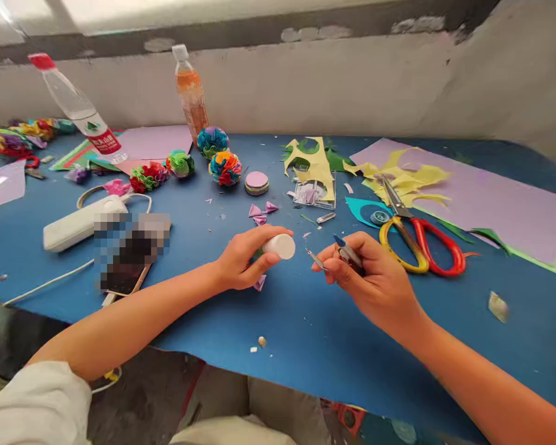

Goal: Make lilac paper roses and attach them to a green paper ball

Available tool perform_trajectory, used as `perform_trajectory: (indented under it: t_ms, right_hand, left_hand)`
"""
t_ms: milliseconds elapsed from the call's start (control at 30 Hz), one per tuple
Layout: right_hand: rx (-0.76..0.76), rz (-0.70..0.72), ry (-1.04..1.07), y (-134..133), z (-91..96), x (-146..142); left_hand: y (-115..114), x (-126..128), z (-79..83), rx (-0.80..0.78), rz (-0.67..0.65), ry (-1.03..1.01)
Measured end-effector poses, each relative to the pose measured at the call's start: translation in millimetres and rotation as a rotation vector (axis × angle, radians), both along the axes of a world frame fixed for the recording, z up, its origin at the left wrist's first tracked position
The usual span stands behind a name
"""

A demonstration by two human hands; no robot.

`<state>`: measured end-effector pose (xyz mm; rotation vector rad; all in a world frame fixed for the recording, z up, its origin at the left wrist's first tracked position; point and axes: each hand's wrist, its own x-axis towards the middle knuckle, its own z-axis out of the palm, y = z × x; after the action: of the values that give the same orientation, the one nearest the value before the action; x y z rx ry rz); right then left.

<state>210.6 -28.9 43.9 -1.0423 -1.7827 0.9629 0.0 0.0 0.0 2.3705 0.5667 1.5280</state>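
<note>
Head view: scissors [402, 211] lie just beside the right hand [375, 278].

2 plastic bottles [193, 102], 1 phone [133, 259]

a pale, scuffed wall [352, 93] runs behind a blue table [306, 346], whose far edge lies along its foot. above, a dark grey band [241, 34] crosses the wall, marked with whitish patches [317, 33]. light is brightest at the upper left; the wall dulls to grey rightward. below the table's near edge, the floor [143, 389] is dark and stained.
</note>
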Motion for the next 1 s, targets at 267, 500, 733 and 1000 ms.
perform_trajectory:
  t_ms: [267,500,733,1000]
  right_hand:
    - [0.144,-0.031,-0.241,-8,-2.3,10]
    - [0.392,0.068,-0.346,-10,-2.1,11]
    - [0.43,0.078,-0.368,-8,-2.4,10]
    - [0.491,0.3,-0.432,-7,-19.9,17]
  left_hand:
    - [3,3,-0.4,0.012,-0.092,0.132]
    - [1,4,0.9,0.016,-0.108,0.16]
    - [2,2,-0.6,-0.017,-0.116,0.132]
    - [2,4,-2.1,0.033,-0.11,0.14]
